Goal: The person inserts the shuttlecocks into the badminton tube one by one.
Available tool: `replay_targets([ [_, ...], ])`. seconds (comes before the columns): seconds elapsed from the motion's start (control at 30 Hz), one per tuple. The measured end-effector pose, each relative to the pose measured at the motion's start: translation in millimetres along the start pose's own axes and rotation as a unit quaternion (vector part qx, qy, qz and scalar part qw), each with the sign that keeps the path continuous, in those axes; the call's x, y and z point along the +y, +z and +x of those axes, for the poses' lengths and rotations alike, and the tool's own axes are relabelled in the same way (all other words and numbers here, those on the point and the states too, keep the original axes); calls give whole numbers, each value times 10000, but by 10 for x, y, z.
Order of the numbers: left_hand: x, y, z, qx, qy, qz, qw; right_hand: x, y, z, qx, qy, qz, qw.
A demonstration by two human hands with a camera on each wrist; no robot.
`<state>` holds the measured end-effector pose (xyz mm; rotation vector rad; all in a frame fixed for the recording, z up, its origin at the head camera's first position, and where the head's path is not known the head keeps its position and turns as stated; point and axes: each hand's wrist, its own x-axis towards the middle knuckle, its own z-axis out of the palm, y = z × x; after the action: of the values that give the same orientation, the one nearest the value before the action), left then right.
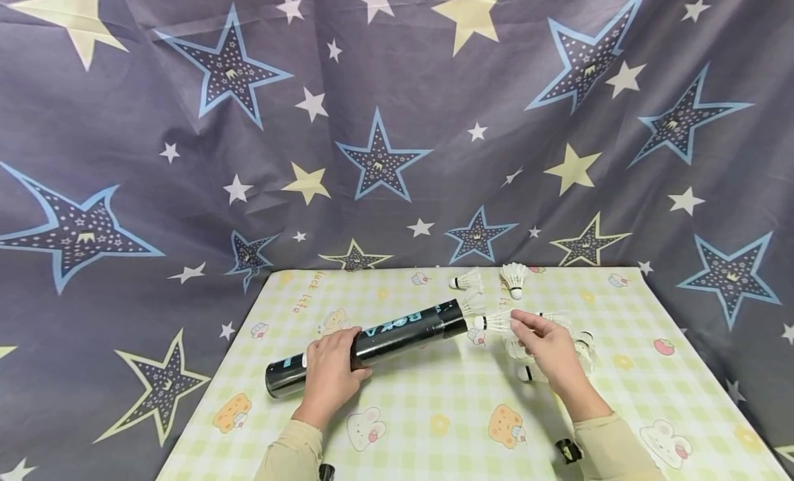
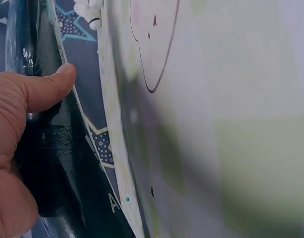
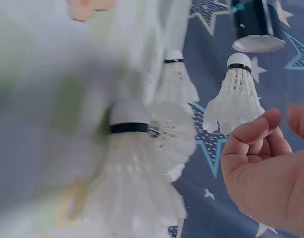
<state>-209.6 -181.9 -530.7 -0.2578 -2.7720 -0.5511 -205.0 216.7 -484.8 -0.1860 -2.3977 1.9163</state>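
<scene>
My left hand [image 1: 333,372] grips a long black shuttlecock tube [image 1: 397,335] around its lower half, tilted so that its mouth points up and to the right. In the left wrist view the thumb [image 2: 50,89] lies along the tube's dark side. My right hand [image 1: 548,346] pinches a white shuttlecock [image 1: 496,322] by the edge of its feathers. Its cork faces the tube's mouth, a small gap away in the right wrist view. White feathers [image 1: 473,304] of another shuttlecock show beside the tube's rim.
Several shuttlecocks [image 1: 527,372] lie in a group under and beside my right hand. Farther back lie two more, one shuttlecock [image 1: 466,281] on its side and another shuttlecock [image 1: 514,280] to its right. A checked cloth [image 1: 446,391] covers the table; a star-patterned curtain [image 1: 397,88] hangs behind.
</scene>
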Motion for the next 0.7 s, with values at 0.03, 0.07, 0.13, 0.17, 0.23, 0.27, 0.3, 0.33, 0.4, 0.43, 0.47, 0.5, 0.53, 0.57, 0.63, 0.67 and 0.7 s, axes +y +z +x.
replay_targets([
  [0.03, 11, -1, 5, 16, 34, 12, 10000, -23, -9, -6, -25, -37, 67, 10000],
  [0.07, 21, 0, 10, 30, 65, 8, 10000, -43, -5, -12, -68, -76, 102, 9999],
  [0.13, 46, 3, 15, 47, 119, 1, 9999, -71, 36, -21, -205, -184, 182, 9995],
  [0.17, 61, 4, 16, 40, 143, 8, 9999, -84, 69, -25, -282, -239, 205, 9991],
  [0.23, 94, 9, 14, -3, 186, -5, 9998, -97, 148, -35, -501, -392, 302, 9975],
  [0.27, 110, 14, 10, -11, 220, -17, 9998, -99, 189, -39, -644, -474, 359, 9962],
  [0.3, 127, 19, 4, 1, 268, 7, 9996, -102, 226, -44, -810, -563, 447, 9941],
  [0.33, 145, 22, 0, 0, 292, -5, 9996, -105, 260, -50, -945, -637, 530, 9921],
  [0.4, 172, 31, -13, 55, 328, -36, 9994, -109, 312, -62, -1158, -734, 764, 9876],
  [0.43, 183, 35, -20, 91, 328, -68, 9994, -110, 328, -69, -1227, -736, 856, 9860],
  [0.47, 191, 37, -27, 113, 313, -85, 9994, -108, 338, -74, -1234, -710, 925, 9855],
  [0.5, 196, 40, -33, 138, 297, -96, 9994, -106, 343, -79, -1220, -660, 971, 9856],
  [0.53, 200, 41, -37, 136, 254, -139, 9995, -102, 345, -81, -1162, -596, 978, 9866],
  [0.57, 202, 42, -40, 155, 244, -126, 9995, -94, 344, -80, -1094, -533, 942, 9881],
  [0.63, 206, 38, -41, 126, 177, -152, 9996, -71, 338, -74, -993, -434, 756, 9912],
  [0.67, 206, 36, -39, 108, 144, -156, 9997, -59, 338, -70, -944, -398, 663, 9925],
  [0.7, 207, 35, -35, 106, 123, -155, 9997, -46, 339, -65, -907, -384, 573, 9935],
])
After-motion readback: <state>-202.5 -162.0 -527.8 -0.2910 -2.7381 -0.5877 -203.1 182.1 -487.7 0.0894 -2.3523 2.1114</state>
